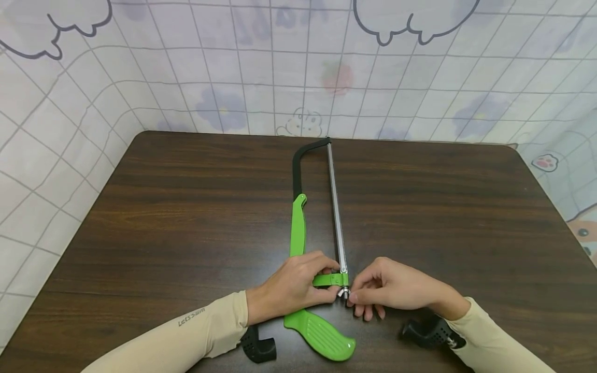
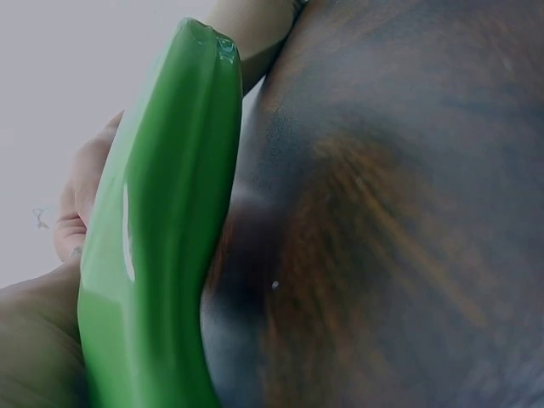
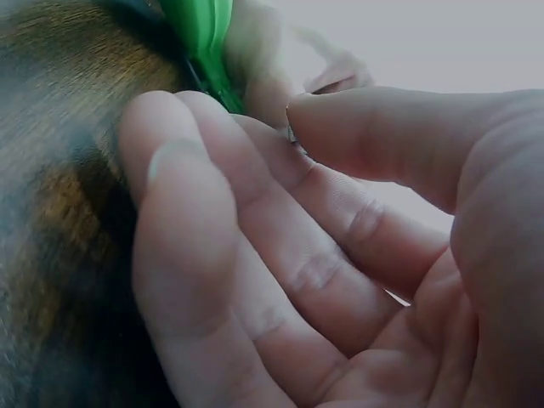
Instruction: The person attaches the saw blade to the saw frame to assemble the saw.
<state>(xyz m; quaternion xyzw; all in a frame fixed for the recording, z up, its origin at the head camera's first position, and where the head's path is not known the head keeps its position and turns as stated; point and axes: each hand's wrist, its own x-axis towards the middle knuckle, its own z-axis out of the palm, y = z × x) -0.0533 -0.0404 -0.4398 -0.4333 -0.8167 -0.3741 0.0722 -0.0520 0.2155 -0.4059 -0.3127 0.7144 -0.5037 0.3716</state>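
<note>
A hacksaw with a green body and black front frame lies on the table, pointing away from me. Its silver blade bar runs along the right side to a green bracket. My left hand reaches over the body and grips the saw at this bracket, thumb below and fingers above. At the near end of the bar sits a small metal wing nut. My right hand pinches there with thumb and index finger, mostly hiding the nut in the right wrist view. The green handle fills much of the left wrist view.
The dark wooden table extends around the saw. Behind it hangs a white checked curtain. Black wrist devices sit under both sleeves, close to the tabletop.
</note>
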